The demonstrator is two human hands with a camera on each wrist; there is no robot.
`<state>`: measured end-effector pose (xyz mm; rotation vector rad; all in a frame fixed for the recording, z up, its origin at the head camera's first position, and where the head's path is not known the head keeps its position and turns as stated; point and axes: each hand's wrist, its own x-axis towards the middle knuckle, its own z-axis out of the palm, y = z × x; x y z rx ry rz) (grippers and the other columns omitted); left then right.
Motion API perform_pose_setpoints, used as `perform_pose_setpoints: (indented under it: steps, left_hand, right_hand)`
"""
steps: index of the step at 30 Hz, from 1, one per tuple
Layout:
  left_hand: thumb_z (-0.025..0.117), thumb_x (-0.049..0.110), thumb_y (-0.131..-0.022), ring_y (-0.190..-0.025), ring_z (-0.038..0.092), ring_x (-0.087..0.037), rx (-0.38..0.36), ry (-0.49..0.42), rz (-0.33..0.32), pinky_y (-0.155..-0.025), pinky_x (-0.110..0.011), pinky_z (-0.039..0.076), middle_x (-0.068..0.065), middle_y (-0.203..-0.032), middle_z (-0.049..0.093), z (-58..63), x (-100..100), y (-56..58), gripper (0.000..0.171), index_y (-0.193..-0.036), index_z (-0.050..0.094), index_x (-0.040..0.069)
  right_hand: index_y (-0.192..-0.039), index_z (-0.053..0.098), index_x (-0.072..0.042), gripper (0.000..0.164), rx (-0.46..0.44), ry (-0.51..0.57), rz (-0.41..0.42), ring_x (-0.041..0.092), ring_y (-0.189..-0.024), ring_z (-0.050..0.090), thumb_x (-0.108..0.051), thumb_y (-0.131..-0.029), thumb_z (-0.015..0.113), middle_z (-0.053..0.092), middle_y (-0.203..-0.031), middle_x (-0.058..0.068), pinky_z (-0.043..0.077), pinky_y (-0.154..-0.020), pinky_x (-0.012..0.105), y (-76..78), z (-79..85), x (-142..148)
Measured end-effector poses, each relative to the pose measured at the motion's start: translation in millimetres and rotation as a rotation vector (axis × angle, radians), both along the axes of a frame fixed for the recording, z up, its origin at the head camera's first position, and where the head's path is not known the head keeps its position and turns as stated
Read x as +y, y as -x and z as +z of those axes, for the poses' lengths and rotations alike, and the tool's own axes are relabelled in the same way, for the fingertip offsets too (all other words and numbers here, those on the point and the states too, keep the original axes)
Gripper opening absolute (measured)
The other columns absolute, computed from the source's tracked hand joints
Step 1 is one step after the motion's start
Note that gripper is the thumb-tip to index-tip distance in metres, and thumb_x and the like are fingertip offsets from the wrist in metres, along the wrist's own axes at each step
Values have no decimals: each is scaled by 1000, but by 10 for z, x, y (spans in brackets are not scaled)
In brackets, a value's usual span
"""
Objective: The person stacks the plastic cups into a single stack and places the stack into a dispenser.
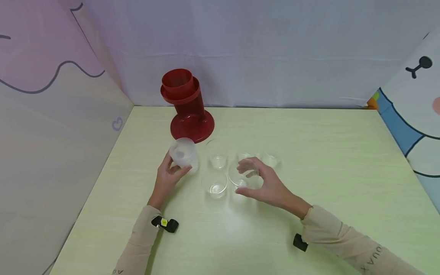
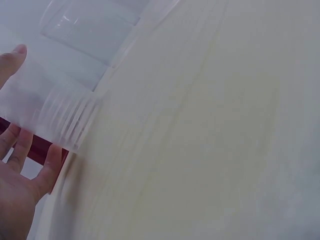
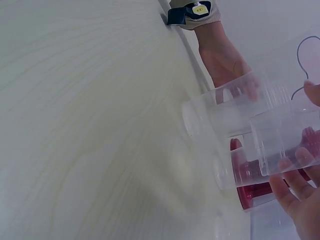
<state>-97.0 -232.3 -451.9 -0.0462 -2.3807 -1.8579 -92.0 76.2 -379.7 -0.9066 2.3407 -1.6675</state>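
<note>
At the left of the group, my left hand (image 1: 167, 175) grips a stack of clear plastic cups (image 1: 183, 152), thumb on the near side and fingers round the far side. Its many layered rims show as ridges in the left wrist view (image 2: 70, 117). My right hand (image 1: 266, 185) holds a single clear plastic cup (image 1: 243, 173) between thumb and fingers. From the right wrist, this cup (image 3: 280, 142) appears with fingertips along its wall. Close to it on the table stand several more clear cups, among them a front one (image 1: 215, 185) and a back one (image 1: 217, 157).
A dark red stand (image 1: 192, 124) with a round base and a red cup-shaped top (image 1: 178, 84) is at the back left, just behind the cup stack. The pale wooden table (image 1: 326, 160) meets a cloth backdrop (image 1: 275, 57) at its far edge. Printed panels rise at both sides.
</note>
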Motion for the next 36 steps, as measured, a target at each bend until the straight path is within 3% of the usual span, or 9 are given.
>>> perform_pose_setpoints:
  steps: [11,20,36]
  left_hand:
    - [74,12,-83,-126,41,-22,6,-11,-4,-100,-48,41,-4,-141,42,2,-3,2,77,-147,32,20]
    - [73,13,-83,-127,40,-23,1,7,2,-100,-48,41,-5,-142,41,8,6,-2,77,-147,32,19]
    - [74,16,-83,-127,40,-20,-13,6,9,-100,-46,42,-2,-141,42,0,5,-4,76,-147,33,23]
  right_hand:
    - [-121,50,-1,59,22,23,7,33,-101,57,-2,-71,81,60,-111,13,50,-81,51,45,26,-32]
    - [-125,50,-16,61,32,3,-5,17,-104,56,-17,-73,83,59,-114,-3,51,-83,44,202,-224,-24]
    - [-124,50,-19,60,45,31,-6,18,-102,56,-19,-73,82,60,-110,-5,50,-82,46,255,-183,-43]
